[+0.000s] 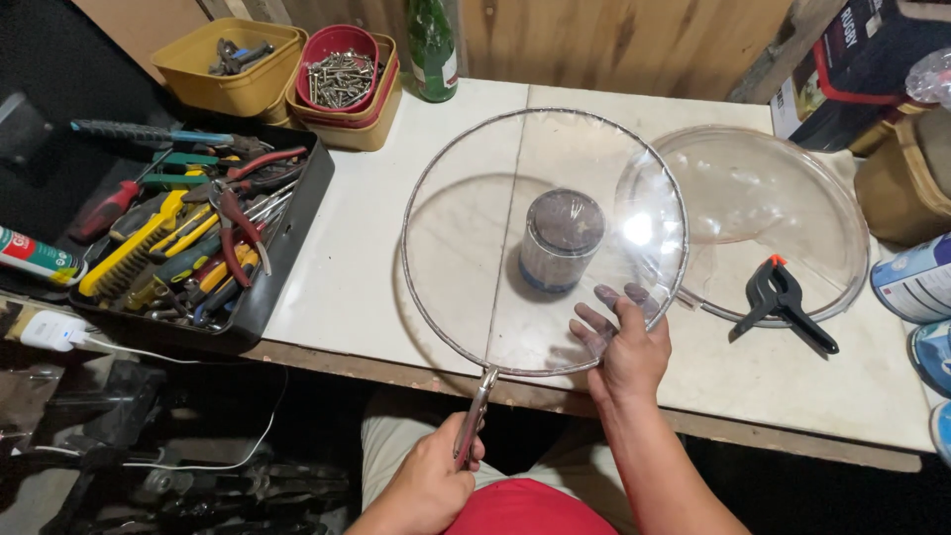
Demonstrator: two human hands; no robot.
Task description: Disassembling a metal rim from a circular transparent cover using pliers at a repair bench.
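Note:
A large round clear plastic disc with a metal wire rim (466,213) is held over the white table top (337,267). My left hand (431,481) grips a metal pliers-like tool (474,421) clamped on the rim's near edge. My right hand (624,347) holds the disc's near right edge, fingers spread under the plastic. Seen through the disc, a small cylindrical tin with a dark lid (560,238) stands on the table.
A second clear disc (792,208) lies at the right with a black spring clamp (783,297) on its edge. A black tray of hand tools (297,213) sits left. Yellow tubs (223,84), a red bowl of screws (340,64) and a green bottle (432,45) stand behind.

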